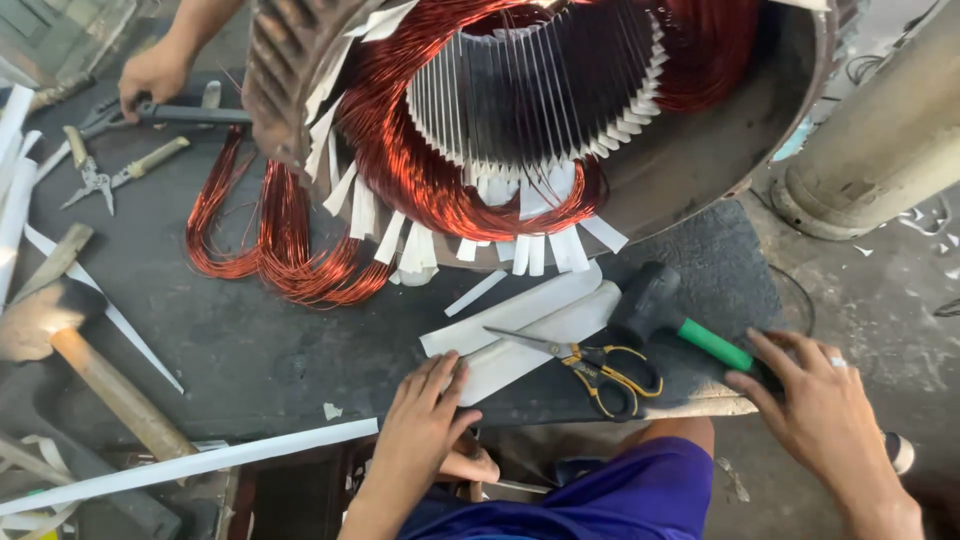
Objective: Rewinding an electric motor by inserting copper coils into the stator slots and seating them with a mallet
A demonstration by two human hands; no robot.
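Head view looks down on a dark counter (250,350) carrying a large motor stator (540,110) wound with copper wire and lined with white paper strips. Just below the stator lie folded white paper sheets (520,325), and the left hand (425,425) rests its spread fingers on the near end of those sheets, pinching nothing. Scissors with yellow handles (590,365) lie across the sheets, just right of the left hand. Below and right of the stator lies a black rubber mallet (650,300) with a green handle; the right hand (815,410) has its fingers loosely curled around the end of that handle, a ring on one finger. Loose loops of copper wire (270,250) hang out from the stator's lower left. Farther left of the stator lie pliers (95,175) and a wooden-handled hammer (70,340), and another person's hand (155,75) grips a dark tool at the stator's upper left.
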